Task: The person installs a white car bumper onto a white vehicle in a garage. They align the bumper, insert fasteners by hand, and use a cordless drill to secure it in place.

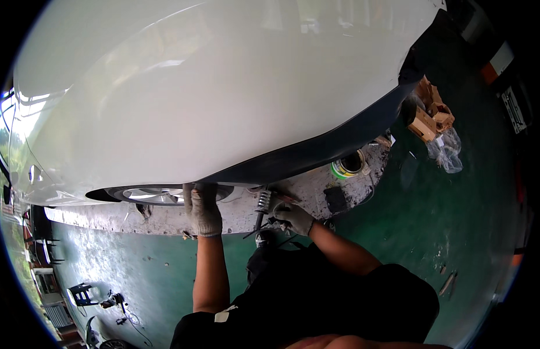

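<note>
My left hand [205, 210], in a grey knit glove, reaches up to the rear wheel arch of a white car. Its fingers point upward against the arch edge beside the wheel [156, 195]; some tips are hidden at the dark lower trim [316, 150]. My right hand [294, 217], gloved alike, is closed with curled fingers on a shock absorber with a pale coil spring [263, 201] and a black rod. Its lower metal parts are small and partly covered by the fingers.
The white car body [223, 99] fills the view above my hands. A grey platform [148, 224] lies beneath, bearing an open tin [348, 164] and a dark pad [335, 199]. Torn cardboard [432, 113] and clear plastic [447, 152] lie right; a dark stool [82, 295] stands lower left.
</note>
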